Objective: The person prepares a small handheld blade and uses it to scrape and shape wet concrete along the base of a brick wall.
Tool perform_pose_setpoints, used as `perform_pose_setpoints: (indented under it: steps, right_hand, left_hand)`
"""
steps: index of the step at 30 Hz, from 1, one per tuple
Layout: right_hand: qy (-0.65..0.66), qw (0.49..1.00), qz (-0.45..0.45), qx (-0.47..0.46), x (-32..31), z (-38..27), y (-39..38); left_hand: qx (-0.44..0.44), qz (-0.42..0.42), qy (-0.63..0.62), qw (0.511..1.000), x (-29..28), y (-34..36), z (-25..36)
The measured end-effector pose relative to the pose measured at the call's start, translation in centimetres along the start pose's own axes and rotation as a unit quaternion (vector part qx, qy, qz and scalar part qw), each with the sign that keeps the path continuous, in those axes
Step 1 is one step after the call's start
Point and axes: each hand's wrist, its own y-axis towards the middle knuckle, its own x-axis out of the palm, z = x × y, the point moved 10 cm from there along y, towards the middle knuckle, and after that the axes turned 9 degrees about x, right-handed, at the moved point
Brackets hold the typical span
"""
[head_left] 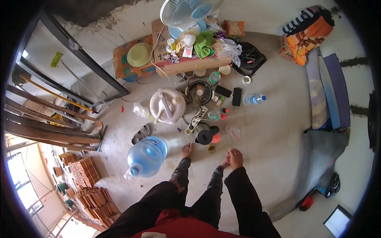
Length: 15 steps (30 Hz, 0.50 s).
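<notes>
My right hand is held out over the floor in front of my right foot, its fingers curled closed. Whatever it may hold is hidden. Close to it stand a small glass of brown liquid, a black-lidded kettle and a clear cup with a red straw. My left hand hangs by my left leg, mostly lost against dark clothing, and its fingers cannot be made out. A big blue water jug lies to the left of my left foot.
Farther off are a rice cooker, a glass-lidded pot, a power strip, two phones and a water bottle. Cables cross the floor. A cluttered cardboard box carries a fan. Sandals lie left.
</notes>
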Motion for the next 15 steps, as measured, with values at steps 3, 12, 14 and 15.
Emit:
perform_pose_setpoints:
  steps: [3, 12, 14, 15]
  right_hand:
    - [0.021, 0.998, -0.037, 0.043, 2.2, -1.7, -2.4]
    - [-0.114, 0.968, -0.145, 0.169, -8.3, 10.7, -2.7]
    - [-0.123, 0.967, -0.168, 0.144, -15.1, 12.6, -0.5]
    - [-0.143, 0.970, -0.171, 0.099, -21.7, 14.3, 2.7]
  left_hand:
    - [-0.030, -0.039, -0.096, 0.994, 1.7, -3.0, 0.9]
    - [-0.073, 0.045, -0.147, 0.985, 2.6, 1.2, 8.7]
    - [-0.047, 0.086, -0.197, 0.976, 2.6, 2.3, 11.2]
    - [-0.037, 0.117, -0.224, 0.967, 2.7, 2.7, 15.5]
